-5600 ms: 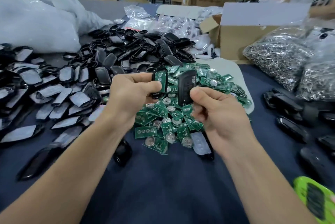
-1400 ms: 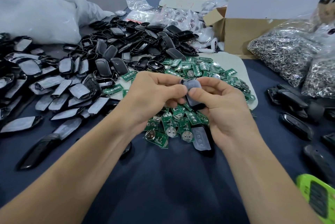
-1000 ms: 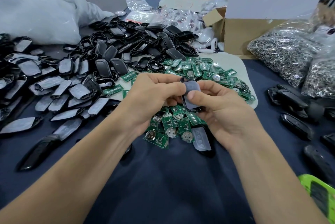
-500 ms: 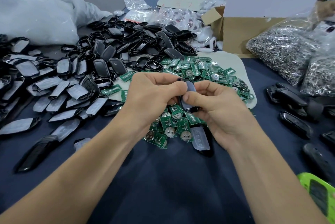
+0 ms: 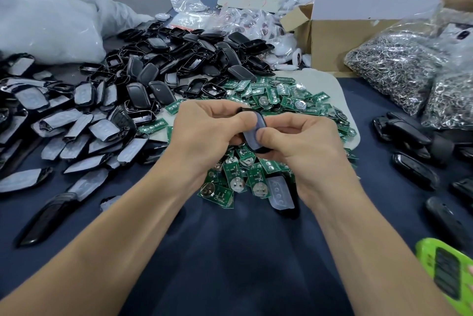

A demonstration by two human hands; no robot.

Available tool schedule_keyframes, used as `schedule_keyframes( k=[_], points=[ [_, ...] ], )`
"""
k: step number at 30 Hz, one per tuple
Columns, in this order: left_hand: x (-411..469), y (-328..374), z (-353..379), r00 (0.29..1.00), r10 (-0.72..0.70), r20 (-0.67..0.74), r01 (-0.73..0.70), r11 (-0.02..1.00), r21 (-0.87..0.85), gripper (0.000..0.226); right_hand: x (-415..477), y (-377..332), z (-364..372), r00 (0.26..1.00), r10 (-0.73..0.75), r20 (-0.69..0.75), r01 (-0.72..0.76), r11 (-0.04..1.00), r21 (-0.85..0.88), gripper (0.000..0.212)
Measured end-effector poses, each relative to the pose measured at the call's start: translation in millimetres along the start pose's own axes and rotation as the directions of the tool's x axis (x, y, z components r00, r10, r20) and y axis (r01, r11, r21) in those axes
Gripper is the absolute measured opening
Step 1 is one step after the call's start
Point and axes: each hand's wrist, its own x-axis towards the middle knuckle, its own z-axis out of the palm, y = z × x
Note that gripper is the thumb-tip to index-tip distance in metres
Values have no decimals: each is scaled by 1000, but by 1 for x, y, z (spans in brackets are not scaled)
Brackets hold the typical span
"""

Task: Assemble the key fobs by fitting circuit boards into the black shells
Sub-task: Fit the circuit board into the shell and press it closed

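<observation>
Left hand and right hand both pinching one black key fob above the circuit boards mid-tabletop.

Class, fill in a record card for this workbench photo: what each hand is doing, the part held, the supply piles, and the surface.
Left hand: grips the key fob shell from its left side
Right hand: pinches the same shell, thumb on its grey face
Held part: key fob shell, above the circuit boards
Supplies: green circuit boards piled at centre; black shells heaped behind and to the left; bags of metal rings on the right
Surface: dark blue cloth
</observation>
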Motion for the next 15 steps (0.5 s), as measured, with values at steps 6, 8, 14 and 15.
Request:
schedule_keyframes(
  k=[6,8,14,15],
  points=[
    [-2,4,-1,997,-69,-33,63,987,-146,23,1,-4,-1,976,176,127,-198,963,183,4],
    [-2,5,0,997,-74,-28,69,986,-151,28,0,-2,2,985,141,102,-154,978,138,6],
    [-1,3,-2,997,48,-59,-48,999,-4,20,-1,3,3,999,22,-32,-23,999,-46,16],
    [-1,3,-2,998,61,-17,-60,998,19,19,0,3,2,998,19,-53,-22,998,-52,16]
  ],
)
